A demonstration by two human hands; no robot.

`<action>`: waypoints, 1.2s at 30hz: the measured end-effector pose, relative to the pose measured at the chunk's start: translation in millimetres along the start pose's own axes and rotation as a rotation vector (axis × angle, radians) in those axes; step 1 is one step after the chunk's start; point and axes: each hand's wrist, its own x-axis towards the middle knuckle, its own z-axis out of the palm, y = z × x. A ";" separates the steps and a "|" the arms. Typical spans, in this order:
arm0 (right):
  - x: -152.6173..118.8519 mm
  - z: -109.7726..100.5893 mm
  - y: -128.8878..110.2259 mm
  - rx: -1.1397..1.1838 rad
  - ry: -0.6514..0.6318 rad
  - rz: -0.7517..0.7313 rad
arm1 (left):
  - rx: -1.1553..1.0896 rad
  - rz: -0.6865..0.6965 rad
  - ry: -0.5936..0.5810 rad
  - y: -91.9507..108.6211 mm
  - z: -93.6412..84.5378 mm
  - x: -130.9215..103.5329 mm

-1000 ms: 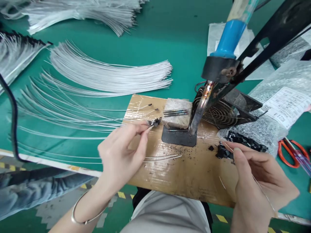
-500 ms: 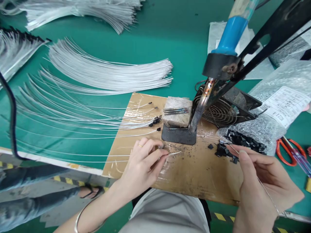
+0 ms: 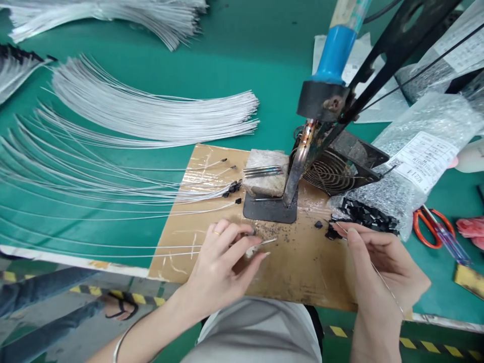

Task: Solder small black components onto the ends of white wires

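My left hand curls over two thin white wires on the brown board. Their ends stick out past my fingertips; the thumb stands apart from the index finger, and the exact grip is partly hidden. My right hand is closed, pinching a thin silvery solder wire that trails across the palm. Small black plastic housings lie in a pile just beyond those fingers. A soldering iron in a stand points its tip down at a black metal plate, beyond and between my hands.
Behind the iron sits a small fan. A worn pad carries several thin metal rods. Wires ending in black housings lie left, below a white wire bundle. Bubble-wrap bags and orange-handled scissors are right.
My left thumb has moved away from the index finger, opening the pinch at the wire ends. My right hand, still holding the solder wire, has come slightly closer to the left. The view has shifted.
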 end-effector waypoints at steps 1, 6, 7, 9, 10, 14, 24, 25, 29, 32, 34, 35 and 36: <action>-0.2 0.1 0.0 -0.002 -0.005 -0.003 | 0.006 -0.001 -0.002 0.0 1.1 -0.4; -1.0 -0.6 0.3 0.010 -0.026 -0.010 | 0.036 0.014 0.016 -1.6 8.4 0.6; -1.1 -0.8 0.7 0.007 -0.028 -0.011 | 0.042 0.024 0.026 -2.1 9.5 0.9; -1.1 -0.8 2.0 0.002 -0.032 -0.017 | 0.044 0.040 0.044 -2.7 11.0 0.7; -1.0 -0.8 2.9 -0.005 -0.032 -0.020 | 0.039 0.045 0.049 -2.7 11.5 0.2; 0.7 -2.4 7.2 -0.156 -0.048 -0.029 | 0.002 0.048 0.086 0.9 12.1 -3.4; 12.9 -1.8 20.6 -0.665 -0.310 -0.385 | -0.146 -0.001 0.019 11.8 -2.8 9.7; 13.0 -0.2 21.0 -0.691 -0.324 -0.408 | -0.191 -0.028 -0.026 11.6 -6.5 12.7; 11.0 3.0 17.3 -0.758 -0.363 -0.459 | -0.442 -0.261 -0.264 11.0 -22.0 27.4; 9.6 1.7 11.3 -0.778 -0.371 -0.466 | -0.601 -0.428 -0.359 11.7 -29.3 38.2; 9.1 -0.1 7.2 -0.786 -0.364 -0.467 | -0.636 -0.474 -0.352 12.2 -30.9 42.1; 8.8 -1.1 5.4 -0.776 -0.360 -0.466 | -0.628 -0.485 -0.342 12.5 -31.0 42.7; 8.4 -2.0 3.6 -0.752 -0.354 -0.460 | -0.606 -0.491 -0.333 12.9 -31.0 42.6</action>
